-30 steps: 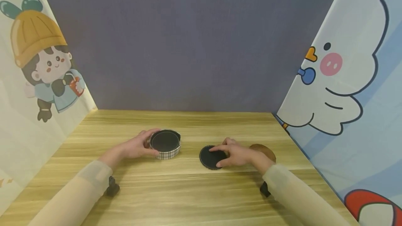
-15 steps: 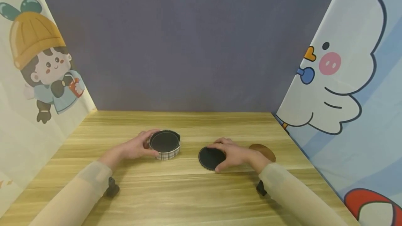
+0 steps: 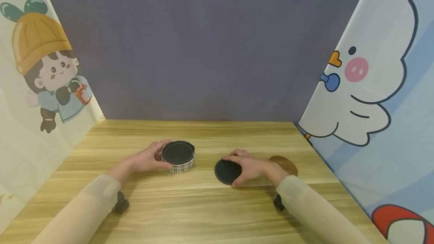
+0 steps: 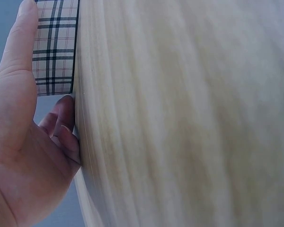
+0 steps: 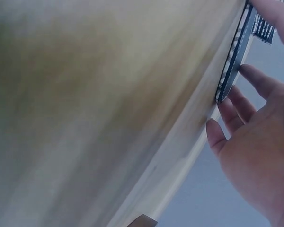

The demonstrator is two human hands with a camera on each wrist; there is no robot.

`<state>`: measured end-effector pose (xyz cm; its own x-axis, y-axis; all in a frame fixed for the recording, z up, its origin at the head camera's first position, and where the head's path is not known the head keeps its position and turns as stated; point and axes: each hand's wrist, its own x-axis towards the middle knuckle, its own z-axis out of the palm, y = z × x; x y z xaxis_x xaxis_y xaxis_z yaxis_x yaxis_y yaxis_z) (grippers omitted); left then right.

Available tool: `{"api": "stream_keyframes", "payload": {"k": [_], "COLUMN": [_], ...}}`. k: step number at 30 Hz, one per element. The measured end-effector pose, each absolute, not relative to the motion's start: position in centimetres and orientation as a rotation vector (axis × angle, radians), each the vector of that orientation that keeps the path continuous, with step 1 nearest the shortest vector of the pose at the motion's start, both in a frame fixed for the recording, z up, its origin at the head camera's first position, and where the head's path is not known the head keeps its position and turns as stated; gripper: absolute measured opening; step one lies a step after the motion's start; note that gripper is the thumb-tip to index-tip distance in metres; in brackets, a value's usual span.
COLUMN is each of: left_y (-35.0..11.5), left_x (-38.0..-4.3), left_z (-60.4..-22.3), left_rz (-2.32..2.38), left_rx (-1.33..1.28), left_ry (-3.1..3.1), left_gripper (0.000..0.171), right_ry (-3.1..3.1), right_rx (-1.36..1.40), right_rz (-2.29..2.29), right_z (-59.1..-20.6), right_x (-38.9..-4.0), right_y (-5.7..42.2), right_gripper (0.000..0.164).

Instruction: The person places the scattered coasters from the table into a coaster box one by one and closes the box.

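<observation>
My left hand [image 3: 147,158] holds a round coaster holder [image 3: 181,167] with plaid sides and a black disc at its top, standing on the table. Its thumb lies along the near side [image 4: 54,52], while the other fingers reach round the far side. Right of the holder, a flat black round coaster [image 3: 226,171] with a stitched edge lies on the wood. My right hand [image 3: 250,168] spans this coaster, thumb at the near edge and index finger at the far edge. In the right wrist view the coaster [image 5: 234,59] shows edge-on between thumb and fingertips.
A brown round disc [image 3: 285,164] lies partly behind my right wrist. The wood-grain table [image 3: 190,214] ends at a dark grey panel [image 3: 203,48] at the back. Printed cartoon panels stand along the left and right sides.
My right hand has slid slightly left and spread, from fingertips on top of the black coaster to thumb and fingers at its opposite edges. The left hand and coaster holder stay put.
</observation>
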<state>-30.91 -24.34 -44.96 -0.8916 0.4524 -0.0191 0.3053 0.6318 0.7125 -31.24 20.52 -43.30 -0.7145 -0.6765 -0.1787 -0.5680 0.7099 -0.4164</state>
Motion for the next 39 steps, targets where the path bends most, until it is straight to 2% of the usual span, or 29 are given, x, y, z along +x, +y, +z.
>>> {"api": "stream_keyframes", "payload": {"k": [22,39], "left_y": [-24.3,-24.0], "left_x": [-30.8,-30.6], "left_z": [-44.9,-44.5], "left_rz": [1.082,1.114], "left_rx": [0.618,0.648], "left_ry": [2.656,2.636], "left_gripper": [0.107,0.105], "right_ry": [2.675,2.756], "right_rx": [-0.969,-1.059], "right_rz": [-0.645,-0.683], "right_z": [-43.4,-41.8], "right_x": [-31.3,-32.4], "right_y": [19.4,15.1], "right_gripper": [0.104,0.103]}}
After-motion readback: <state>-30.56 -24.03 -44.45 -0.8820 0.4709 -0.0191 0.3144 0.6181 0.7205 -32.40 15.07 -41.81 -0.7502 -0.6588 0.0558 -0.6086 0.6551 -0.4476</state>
